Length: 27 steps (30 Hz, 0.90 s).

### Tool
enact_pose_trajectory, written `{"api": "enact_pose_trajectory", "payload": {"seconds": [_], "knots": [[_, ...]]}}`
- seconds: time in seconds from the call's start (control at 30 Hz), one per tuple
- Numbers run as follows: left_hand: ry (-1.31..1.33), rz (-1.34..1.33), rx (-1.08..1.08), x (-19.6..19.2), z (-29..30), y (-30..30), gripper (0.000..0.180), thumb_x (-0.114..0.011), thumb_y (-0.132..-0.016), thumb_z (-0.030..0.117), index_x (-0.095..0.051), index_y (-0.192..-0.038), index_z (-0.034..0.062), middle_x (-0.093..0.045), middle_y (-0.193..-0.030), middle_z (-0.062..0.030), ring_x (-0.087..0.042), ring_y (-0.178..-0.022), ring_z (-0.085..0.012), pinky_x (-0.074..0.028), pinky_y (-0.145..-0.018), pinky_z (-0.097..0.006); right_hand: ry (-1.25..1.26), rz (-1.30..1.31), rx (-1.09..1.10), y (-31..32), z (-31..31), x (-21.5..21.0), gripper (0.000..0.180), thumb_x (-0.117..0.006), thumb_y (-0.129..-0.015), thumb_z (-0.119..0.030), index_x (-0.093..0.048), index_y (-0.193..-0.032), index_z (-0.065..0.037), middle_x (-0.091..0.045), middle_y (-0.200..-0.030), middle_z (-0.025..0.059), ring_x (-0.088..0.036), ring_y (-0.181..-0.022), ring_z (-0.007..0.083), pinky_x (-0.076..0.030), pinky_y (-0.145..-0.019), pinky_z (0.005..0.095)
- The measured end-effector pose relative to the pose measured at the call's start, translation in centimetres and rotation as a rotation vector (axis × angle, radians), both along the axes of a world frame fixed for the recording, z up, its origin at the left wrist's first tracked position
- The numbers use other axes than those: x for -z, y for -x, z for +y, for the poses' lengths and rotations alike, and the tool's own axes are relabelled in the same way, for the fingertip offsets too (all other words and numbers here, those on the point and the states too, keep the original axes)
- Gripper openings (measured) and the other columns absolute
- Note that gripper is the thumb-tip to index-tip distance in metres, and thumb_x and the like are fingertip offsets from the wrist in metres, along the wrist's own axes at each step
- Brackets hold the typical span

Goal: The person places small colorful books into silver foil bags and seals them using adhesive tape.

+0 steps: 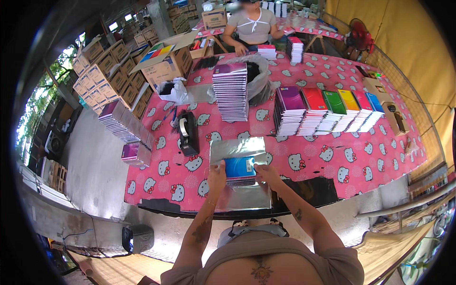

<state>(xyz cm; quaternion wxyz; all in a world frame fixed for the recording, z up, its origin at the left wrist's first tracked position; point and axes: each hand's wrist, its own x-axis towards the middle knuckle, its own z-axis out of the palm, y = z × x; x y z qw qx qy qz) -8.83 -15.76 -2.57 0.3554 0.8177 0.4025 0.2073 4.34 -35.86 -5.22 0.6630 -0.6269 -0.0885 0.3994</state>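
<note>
A short stack of spiral notebooks with a blue cover (239,167) on top lies in front of me, its coil edge along the far side. Beneath it is a shiny, clear-looking plastic sheet (236,144) that reaches the table's near edge. My left hand (216,173) grips the stack's left end, thumb near the cover's corner. At the opposite end my right hand (267,174) closes on the stack's right side. The fingers under the edges are partly hidden. A black tape dispenser (188,134) stands on the table beyond my left hand.
Notebook piles in several colours (327,111) stand at the right, and a tall purple-topped pile (231,92) rises farther back. More notebooks (136,154) are at the left edge. Cartons (167,66) and a plastic bag (259,78) sit behind. Across the table, a person (251,28) handles notebooks.
</note>
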Motion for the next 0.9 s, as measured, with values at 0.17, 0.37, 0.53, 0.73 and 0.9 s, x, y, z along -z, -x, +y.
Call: {"api": "enact_pose_trajectory", "payload": {"seconds": [0.17, 0.37, 0.53, 0.73, 0.9], "knots": [[0.105, -0.323, 0.209, 2.0, 0.5, 6.0, 0.037, -0.066, -0.092, 0.035, -0.059, -0.109, 0.0027, -0.067, -0.088, -0.0155, -0.067, -0.082, -0.0346, -0.053, -0.072, -0.041, 0.106, -0.465, -0.047, 2.9, -2.9, -0.8, 0.025, -0.065, -0.092, -0.027, -0.064, -0.096, -0.002, -0.06, -0.075, 0.0026, -0.059, -0.069, 0.0168, -0.047, -0.065, 0.0341], [-0.272, -0.072, 0.931, -0.1, -0.3, 11.0, 0.014, -0.075, -0.082, 0.013, -0.065, -0.092, 0.0092, -0.066, -0.091, -0.0099, -0.066, -0.078, -0.0294, -0.052, -0.065, -0.04, 0.049, -1.267, -0.511, 5.4, -6.3, -0.4, 0.012, -0.069, -0.087, -0.022, -0.07, -0.095, -0.013, -0.066, -0.091, 0.0056, -0.066, -0.086, 0.0272, -0.051, -0.072, 0.0413], [-0.263, -0.03, 0.937, -1.0, -0.5, 10.4, 0.014, -0.074, -0.082, 0.01, -0.068, -0.094, 0.0095, -0.067, -0.085, -0.0094, -0.067, -0.077, -0.0303, -0.053, -0.067, -0.041, -0.002, -1.387, -0.567, 6.3, -6.5, -1.5, 0.017, -0.067, -0.087, -0.019, -0.066, -0.102, -0.013, -0.066, -0.093, 0.0079, -0.064, -0.089, 0.0316, -0.051, -0.077, 0.0438], [-0.301, -0.063, 0.772, 0.5, -0.6, 10.0, 0.018, -0.074, -0.082, 0.012, -0.068, -0.099, 0.0083, -0.067, -0.083, -0.0092, -0.065, -0.078, -0.0321, -0.053, -0.068, -0.042, 0.229, -1.235, -0.422, 7.1, -4.7, -0.5, 0.012, -0.061, -0.092, -0.021, -0.063, -0.099, -0.011, -0.066, -0.09, 0.0086, -0.066, -0.085, 0.0331, -0.051, -0.073, 0.0456], [-0.368, -0.089, 0.869, -2.1, -1.7, 10.8, 0.017, -0.073, -0.081, 0.009, -0.068, -0.097, 0.0065, -0.065, -0.083, -0.0107, -0.064, -0.078, -0.0342, -0.052, -0.07, -0.043, 0.316, -1.355, -0.388, 8.6, -4.8, -1.2, 0.019, -0.06, -0.094, -0.027, -0.061, -0.101, -0.009, -0.065, -0.091, 0.0107, -0.064, -0.086, 0.0335, -0.05, -0.075, 0.0459]]}}
